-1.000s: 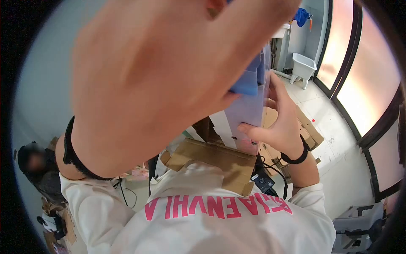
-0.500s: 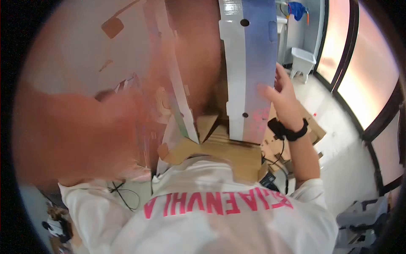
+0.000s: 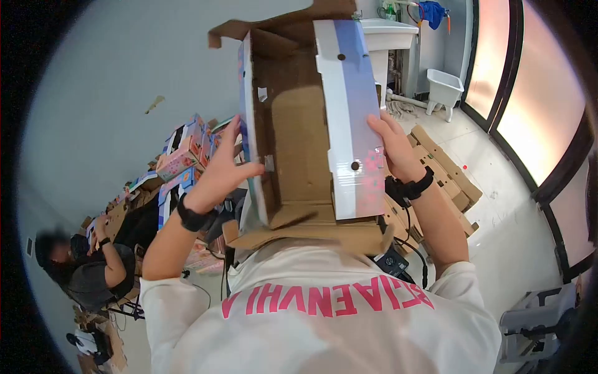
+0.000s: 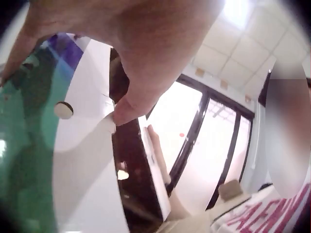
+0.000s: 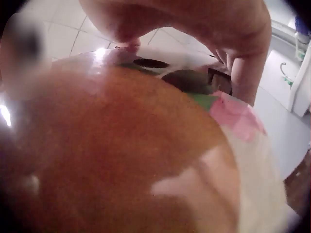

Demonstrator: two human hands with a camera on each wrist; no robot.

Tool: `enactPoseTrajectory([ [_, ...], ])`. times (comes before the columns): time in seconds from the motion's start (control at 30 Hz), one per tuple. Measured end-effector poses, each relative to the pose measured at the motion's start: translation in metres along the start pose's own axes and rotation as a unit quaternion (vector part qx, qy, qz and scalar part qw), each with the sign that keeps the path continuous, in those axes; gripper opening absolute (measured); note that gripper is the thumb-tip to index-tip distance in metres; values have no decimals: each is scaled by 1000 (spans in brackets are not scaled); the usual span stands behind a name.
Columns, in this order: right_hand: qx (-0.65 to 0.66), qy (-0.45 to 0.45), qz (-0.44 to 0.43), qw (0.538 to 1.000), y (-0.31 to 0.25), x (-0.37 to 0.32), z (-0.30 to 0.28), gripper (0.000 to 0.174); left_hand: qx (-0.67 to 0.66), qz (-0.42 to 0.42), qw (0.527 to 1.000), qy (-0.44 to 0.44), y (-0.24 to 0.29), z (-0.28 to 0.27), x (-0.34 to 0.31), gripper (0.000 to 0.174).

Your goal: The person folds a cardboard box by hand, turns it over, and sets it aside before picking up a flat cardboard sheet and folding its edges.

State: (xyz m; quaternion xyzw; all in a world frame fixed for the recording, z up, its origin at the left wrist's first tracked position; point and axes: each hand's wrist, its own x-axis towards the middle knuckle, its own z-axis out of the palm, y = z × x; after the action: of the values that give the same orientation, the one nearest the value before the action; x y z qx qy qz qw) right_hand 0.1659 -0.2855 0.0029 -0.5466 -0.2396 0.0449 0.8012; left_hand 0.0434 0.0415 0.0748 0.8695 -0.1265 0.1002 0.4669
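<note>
An open cardboard box (image 3: 299,131), brown inside with white, blue and pink printed sides, is held up before the chest in the head view. My left hand (image 3: 219,171) grips its left wall, thumb over the top edge. In the left wrist view the left hand (image 4: 141,53) spans the green and white printed side (image 4: 82,160). My right hand (image 3: 397,149) holds the box's right wall, thumb on the printed panel. The right wrist view shows the right hand (image 5: 194,29) against the glossy printed wall (image 5: 121,145). Brown flaps stand out at both box ends.
Printed boxes (image 3: 187,153) are piled at the left, near a seated person (image 3: 93,268). Flattened cardboard (image 3: 445,174) lies on the floor at the right. A sink (image 3: 389,34) and white tub (image 3: 445,90) stand behind; a grey plastic object (image 3: 539,324) is at lower right.
My left hand has come down from in front of the camera to the box's left wall. The box now shows its whole inside, and the right hand still holds its right wall.
</note>
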Motion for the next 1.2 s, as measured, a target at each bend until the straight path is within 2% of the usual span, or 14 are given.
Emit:
enactPoseTrajectory([
  [0.07,43,-5,41,998,16,4,-17,57,-210,0,978,-8,-9,-16,-8,87],
  [0.17,107,-9,85,990,35,1,-30,53,-294,25,954,42,-25,-42,-25,74],
  [0.27,144,10,106,984,47,-4,-34,51,-75,-7,980,185,-49,-52,-39,66],
  [0.3,144,17,115,983,48,-6,-34,52,60,13,982,177,-56,-54,-43,57],
  [0.33,144,25,128,981,48,-6,-31,52,-22,-44,984,171,-61,-57,-45,54],
  [0.4,93,33,145,985,50,-2,-34,58,-182,-150,959,156,-72,-55,-52,47],
  [0.5,-123,67,64,988,45,-1,-36,80,-214,-149,957,127,-85,-58,-56,41],
  [0.57,-309,68,-9,948,31,-6,-29,99,-200,-110,964,133,-88,-52,-55,39],
  [0.63,-487,37,-65,870,17,-13,-17,118,-192,-91,966,146,-90,-43,-56,38],
  [0.73,-464,11,-53,884,9,-20,4,130,-175,-91,967,159,-95,-40,-58,38],
  [0.87,-534,50,-182,824,0,-24,12,122,-131,-87,974,162,-99,-42,-60,39],
  [0.97,-609,29,-171,774,-10,-28,27,114,-116,-95,974,168,-86,-38,-66,42],
  [1.07,-604,44,-126,786,4,-22,24,107,-144,-100,970,170,-92,-38,-68,44],
  [1.2,-336,-6,-129,933,6,-12,-22,93,-202,-97,957,185,-95,-39,-71,46],
])
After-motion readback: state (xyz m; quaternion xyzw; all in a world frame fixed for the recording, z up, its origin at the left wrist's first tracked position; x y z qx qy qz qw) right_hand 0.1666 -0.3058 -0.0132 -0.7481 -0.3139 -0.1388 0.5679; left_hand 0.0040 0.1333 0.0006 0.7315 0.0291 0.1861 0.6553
